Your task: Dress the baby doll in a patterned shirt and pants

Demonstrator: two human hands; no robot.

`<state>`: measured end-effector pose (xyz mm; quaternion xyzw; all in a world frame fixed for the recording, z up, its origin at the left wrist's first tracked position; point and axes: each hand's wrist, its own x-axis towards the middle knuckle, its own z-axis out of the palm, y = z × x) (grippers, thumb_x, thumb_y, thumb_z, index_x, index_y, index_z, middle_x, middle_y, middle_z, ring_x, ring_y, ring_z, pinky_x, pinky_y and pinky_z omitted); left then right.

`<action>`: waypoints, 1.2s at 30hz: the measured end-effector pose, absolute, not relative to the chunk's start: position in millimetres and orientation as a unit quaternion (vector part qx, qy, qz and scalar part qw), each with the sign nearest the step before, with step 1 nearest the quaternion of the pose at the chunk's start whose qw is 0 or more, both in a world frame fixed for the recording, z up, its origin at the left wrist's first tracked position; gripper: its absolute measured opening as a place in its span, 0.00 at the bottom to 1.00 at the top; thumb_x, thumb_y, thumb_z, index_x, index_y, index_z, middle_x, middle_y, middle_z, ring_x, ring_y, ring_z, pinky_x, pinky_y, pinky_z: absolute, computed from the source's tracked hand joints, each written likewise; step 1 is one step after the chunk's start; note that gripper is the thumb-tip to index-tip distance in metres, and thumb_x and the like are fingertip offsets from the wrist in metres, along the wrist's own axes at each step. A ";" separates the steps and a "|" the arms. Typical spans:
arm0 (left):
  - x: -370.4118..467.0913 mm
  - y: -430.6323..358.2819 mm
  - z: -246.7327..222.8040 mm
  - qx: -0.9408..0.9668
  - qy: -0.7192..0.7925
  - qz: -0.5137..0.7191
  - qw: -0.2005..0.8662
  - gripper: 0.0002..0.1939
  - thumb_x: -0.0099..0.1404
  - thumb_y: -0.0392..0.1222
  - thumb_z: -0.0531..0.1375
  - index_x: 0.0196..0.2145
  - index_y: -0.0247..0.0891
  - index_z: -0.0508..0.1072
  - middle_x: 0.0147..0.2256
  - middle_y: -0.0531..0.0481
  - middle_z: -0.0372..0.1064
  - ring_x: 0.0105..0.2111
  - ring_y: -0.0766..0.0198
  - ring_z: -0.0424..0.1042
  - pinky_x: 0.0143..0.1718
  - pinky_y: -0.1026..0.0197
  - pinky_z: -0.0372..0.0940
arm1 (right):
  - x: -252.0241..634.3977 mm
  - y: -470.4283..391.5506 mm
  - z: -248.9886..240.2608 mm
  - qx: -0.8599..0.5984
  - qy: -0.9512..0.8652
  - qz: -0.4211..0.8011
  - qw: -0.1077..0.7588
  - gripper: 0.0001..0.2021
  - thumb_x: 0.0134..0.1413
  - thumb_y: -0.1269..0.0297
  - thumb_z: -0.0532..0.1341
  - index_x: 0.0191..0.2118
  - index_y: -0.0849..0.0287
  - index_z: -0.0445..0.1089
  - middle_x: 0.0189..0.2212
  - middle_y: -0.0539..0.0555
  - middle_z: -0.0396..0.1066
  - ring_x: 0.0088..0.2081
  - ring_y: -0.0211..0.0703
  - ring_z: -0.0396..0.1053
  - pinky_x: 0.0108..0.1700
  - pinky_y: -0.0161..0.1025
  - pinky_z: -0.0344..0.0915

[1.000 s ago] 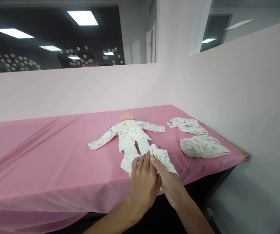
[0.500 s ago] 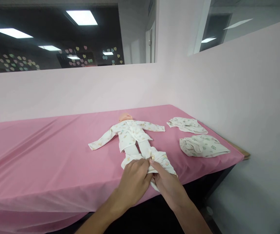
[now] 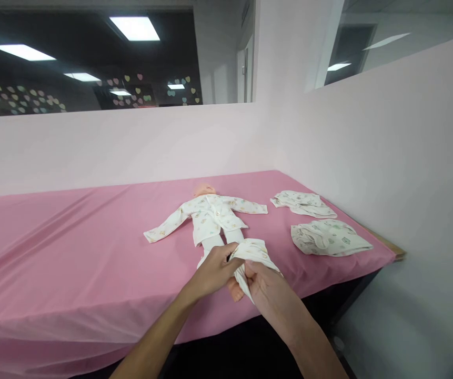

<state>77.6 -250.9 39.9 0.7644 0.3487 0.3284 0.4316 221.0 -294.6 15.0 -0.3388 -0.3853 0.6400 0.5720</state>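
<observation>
Low at the frame's centre, the left hand (image 3: 213,269) and right hand (image 3: 269,290) grip a bunched printed garment (image 3: 258,249) at the legs of a doll (image 3: 204,190) lying in a printed jacket (image 3: 207,220) on the pink-covered counter (image 3: 92,252). Two gathered garments (image 3: 329,238) lie right of centre; a window (image 3: 72,31) spans the upper left.

The head camera looks forward and down from the near side of the pink-covered table (image 3: 92,252), close by.

Pants (image 3: 257,249) white, faint print; jacket (image 3: 209,215) white, tiny multicoloured print; tablecloth (image 3: 92,252) pink; folded garment (image 3: 334,238) whitish (greenish motifs).
</observation>
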 end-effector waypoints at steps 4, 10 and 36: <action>79.6 -248.9 38.9 0.738 0.392 0.337 0.434 0.12 0.67 0.46 0.53 0.28 0.37 0.66 0.26 0.55 0.64 0.26 0.67 0.62 0.27 0.65 0.55 | 223.8 -303.6 10.1 -0.345 -0.379 0.658 0.551 0.09 0.56 0.56 0.62 0.31 0.55 0.71 0.31 0.51 0.69 0.40 0.45 0.68 0.50 0.44 0.65; 85.5 -249.7 37.8 0.705 0.480 0.369 0.368 0.08 0.63 0.41 0.53 0.27 0.38 0.66 0.27 0.55 0.64 0.27 0.66 0.63 0.28 0.64 0.56 | 235.4 -316.3 -3.9 -0.474 -0.531 0.505 0.488 0.18 0.64 0.55 0.54 0.57 0.47 0.67 0.53 0.51 0.69 0.59 0.47 0.61 0.62 0.47 0.56; 12.5 -214.9 47.2 0.809 0.461 0.199 0.305 0.20 0.61 0.59 0.60 0.30 0.39 0.64 0.29 0.55 0.62 0.28 0.65 0.59 0.28 0.63 0.55 | 254.1 -230.7 52.1 -0.445 -0.771 0.271 0.366 0.12 0.61 0.56 0.56 0.45 0.53 0.72 0.44 0.53 0.74 0.46 0.44 0.70 0.45 0.40 0.65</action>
